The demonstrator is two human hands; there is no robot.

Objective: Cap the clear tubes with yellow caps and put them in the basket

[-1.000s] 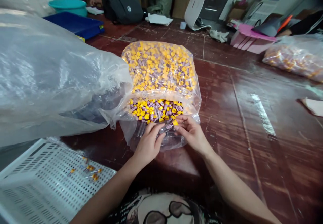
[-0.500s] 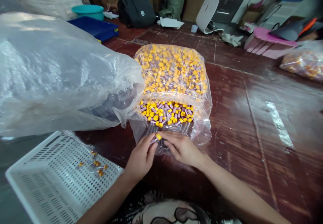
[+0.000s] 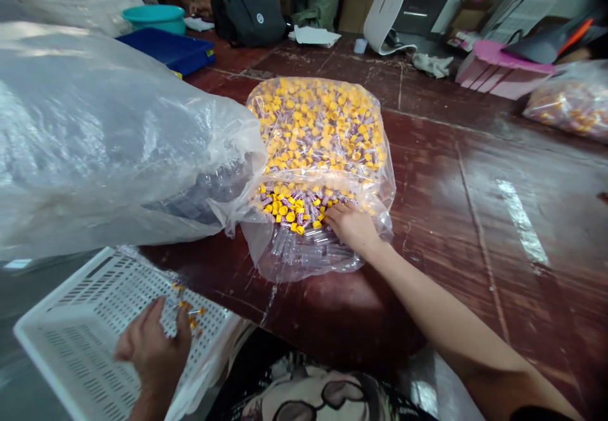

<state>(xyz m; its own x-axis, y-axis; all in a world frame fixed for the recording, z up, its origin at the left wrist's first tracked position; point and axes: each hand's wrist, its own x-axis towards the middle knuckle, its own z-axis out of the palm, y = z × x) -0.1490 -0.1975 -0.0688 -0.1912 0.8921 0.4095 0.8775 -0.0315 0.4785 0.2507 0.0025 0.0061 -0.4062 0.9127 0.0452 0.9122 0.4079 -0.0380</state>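
Over the white plastic basket (image 3: 66,345), my left hand (image 3: 159,345) has its fingers spread, with nothing visible in them. Several yellow-capped clear tubes (image 3: 190,313) lie on the basket's mesh beside it. My right hand (image 3: 354,225) reaches into the mouth of a clear plastic bag (image 3: 308,270). Its fingers are bent down and pressed among small yellow caps with purple-patterned sleeves (image 3: 289,209); what is between the fingertips is partly hidden. Clear tubes without caps (image 3: 289,247) lie along the front of the bag, below the caps.
A large cloudy plastic bag (image 3: 118,136) with clear tubes fills the left side. Behind are a blue tray (image 3: 166,47), a teal basin (image 3: 154,17) and a dark backpack (image 3: 247,9). At right stand a pink box (image 3: 498,73) and another filled bag (image 3: 570,104).
Both hands were together at the bag's front edge, holding a yellow-capped tube. My left hand has moved down-left over the basket and opened; my right hand has moved forward into the caps.
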